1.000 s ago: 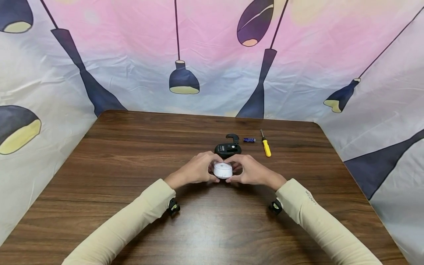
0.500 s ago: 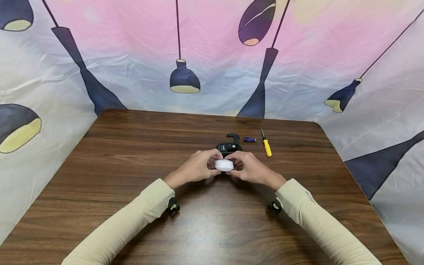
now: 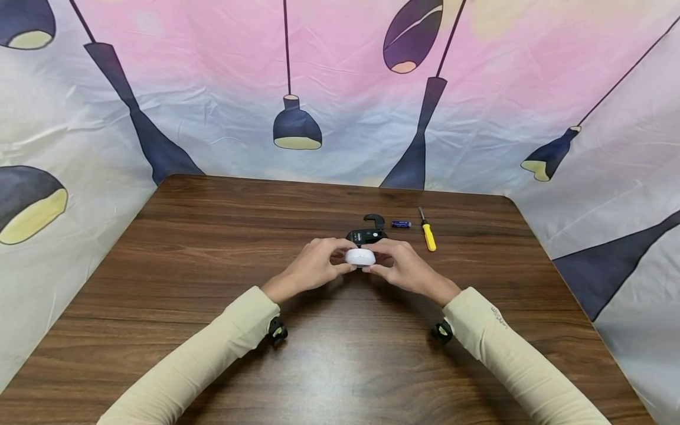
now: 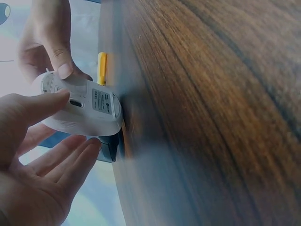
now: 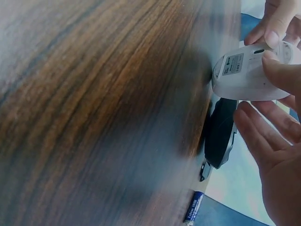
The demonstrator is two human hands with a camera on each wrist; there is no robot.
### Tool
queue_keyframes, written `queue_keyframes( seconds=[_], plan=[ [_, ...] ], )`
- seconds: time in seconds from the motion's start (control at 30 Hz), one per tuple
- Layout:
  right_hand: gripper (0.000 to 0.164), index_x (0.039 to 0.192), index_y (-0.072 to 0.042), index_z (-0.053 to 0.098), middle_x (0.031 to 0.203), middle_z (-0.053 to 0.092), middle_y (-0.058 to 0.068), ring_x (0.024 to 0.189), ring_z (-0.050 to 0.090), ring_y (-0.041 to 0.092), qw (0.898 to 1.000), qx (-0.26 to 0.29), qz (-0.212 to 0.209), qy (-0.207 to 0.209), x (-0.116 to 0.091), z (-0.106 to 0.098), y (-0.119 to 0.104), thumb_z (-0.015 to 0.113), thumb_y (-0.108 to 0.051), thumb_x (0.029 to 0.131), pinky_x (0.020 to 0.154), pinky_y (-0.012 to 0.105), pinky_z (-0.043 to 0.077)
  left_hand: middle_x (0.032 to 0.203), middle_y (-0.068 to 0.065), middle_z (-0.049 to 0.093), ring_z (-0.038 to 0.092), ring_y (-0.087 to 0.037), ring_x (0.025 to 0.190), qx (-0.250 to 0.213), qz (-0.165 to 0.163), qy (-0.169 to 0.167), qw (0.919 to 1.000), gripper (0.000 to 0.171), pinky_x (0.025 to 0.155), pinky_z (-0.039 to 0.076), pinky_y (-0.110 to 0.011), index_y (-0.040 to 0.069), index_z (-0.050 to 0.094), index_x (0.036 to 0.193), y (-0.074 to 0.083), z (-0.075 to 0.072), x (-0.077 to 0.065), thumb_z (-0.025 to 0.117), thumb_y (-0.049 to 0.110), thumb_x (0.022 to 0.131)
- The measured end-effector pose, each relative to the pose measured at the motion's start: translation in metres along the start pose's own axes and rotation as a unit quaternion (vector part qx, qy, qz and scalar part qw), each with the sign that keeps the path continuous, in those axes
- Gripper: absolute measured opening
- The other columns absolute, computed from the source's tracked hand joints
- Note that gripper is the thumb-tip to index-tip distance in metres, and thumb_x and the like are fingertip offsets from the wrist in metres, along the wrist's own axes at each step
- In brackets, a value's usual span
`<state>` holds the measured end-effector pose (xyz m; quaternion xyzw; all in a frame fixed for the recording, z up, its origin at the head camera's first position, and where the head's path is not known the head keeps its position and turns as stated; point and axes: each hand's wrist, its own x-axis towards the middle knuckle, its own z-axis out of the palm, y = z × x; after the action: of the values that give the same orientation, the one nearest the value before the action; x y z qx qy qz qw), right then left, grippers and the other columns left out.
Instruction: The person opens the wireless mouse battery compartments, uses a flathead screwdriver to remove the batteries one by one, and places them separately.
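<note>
Both hands hold a white computer mouse (image 3: pixel 360 257) between them, tilted a little above the table. My left hand (image 3: pixel 313 265) grips one side with the thumb on the underside; my right hand (image 3: pixel 408 269) grips the opposite side likewise. In the left wrist view, the underside of the white mouse (image 4: pixel 84 104) shows a printed label and a dark sensor slot. Just beyond the hands lies a black mouse (image 3: pixel 362 236), bottom up, partly hidden by them. Its curved black cover (image 3: pixel 375 219) stands at its far side.
A blue battery (image 3: pixel 401 224) lies right of the black mouse. Farther right is a screwdriver (image 3: pixel 428 236) with a yellow handle. The brown wooden table (image 3: pixel 223 236) ends at a printed cloth backdrop (image 3: pixel 223 118).
The white mouse has tipped in my hands, so the head view now shows its rounded end rather than its broad face. Both hands have shifted slightly away from me with it.
</note>
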<state>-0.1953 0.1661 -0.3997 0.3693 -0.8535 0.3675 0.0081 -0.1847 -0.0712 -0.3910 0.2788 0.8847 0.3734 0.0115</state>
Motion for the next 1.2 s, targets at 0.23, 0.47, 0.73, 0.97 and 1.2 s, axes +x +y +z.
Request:
queue_keyframes(
  seconds=[0.23,0.47,0.73,0.97,1.2],
  plan=[
    [0.045,0.133,0.002,0.063,0.117,0.070,0.014,0.099,0.070,0.020,1.000,0.012,-0.004,0.014,0.0014,-0.0006,0.0006,0.076,-0.008,0.092,0.082,0.027,0.062,0.119,-0.010,0.071,0.070,-0.019,0.103,0.004,0.001,0.005,1.0000,0.038,0.089,0.060,-0.039,0.004,0.068,0.129,0.0007,-0.0001,0.0023,0.076,0.015,0.094],
    [0.047,0.138,0.004,0.058,0.124,0.068,0.016,0.103,0.069,0.020,1.000,0.003,-0.010,0.021,0.0019,-0.0006,0.0025,0.072,-0.006,0.094,0.081,0.027,0.061,0.118,-0.011,0.072,0.070,-0.019,0.102,-0.012,-0.011,0.003,0.9999,0.040,0.085,0.060,-0.037,0.001,0.064,0.133,0.0006,0.0012,0.0037,0.071,0.018,0.098],
    [0.047,0.141,0.004,0.056,0.110,0.073,0.009,0.076,0.061,0.011,1.000,-0.005,-0.001,0.031,0.0028,0.0006,0.0007,0.068,-0.011,0.098,0.061,0.026,0.054,0.124,-0.012,0.069,0.069,-0.023,0.107,-0.057,-0.035,-0.003,0.9978,0.043,0.090,0.060,-0.038,0.002,0.058,0.140,-0.0006,0.0014,0.0037,0.065,0.020,0.102],
    [0.045,0.142,0.004,0.055,0.095,0.073,0.004,0.069,0.057,0.011,0.999,-0.002,0.017,0.029,0.0048,0.0009,-0.0029,0.065,-0.012,0.101,0.056,0.026,0.050,0.126,-0.011,0.068,0.068,-0.023,0.108,-0.066,-0.039,0.004,0.9971,0.042,0.091,0.059,-0.040,0.003,0.057,0.141,-0.0008,0.0022,0.0040,0.062,0.021,0.103],
    [0.046,0.144,0.004,0.052,0.097,0.073,0.005,0.071,0.064,0.021,0.999,0.004,0.047,0.023,0.0065,0.0020,-0.0050,0.063,-0.012,0.102,0.054,0.025,0.048,0.120,-0.010,0.069,0.068,-0.023,0.104,-0.082,-0.039,0.020,0.9956,0.043,0.088,0.059,-0.037,0.006,0.055,0.144,-0.0006,0.0036,0.0043,0.062,0.017,0.103]
  ],
)
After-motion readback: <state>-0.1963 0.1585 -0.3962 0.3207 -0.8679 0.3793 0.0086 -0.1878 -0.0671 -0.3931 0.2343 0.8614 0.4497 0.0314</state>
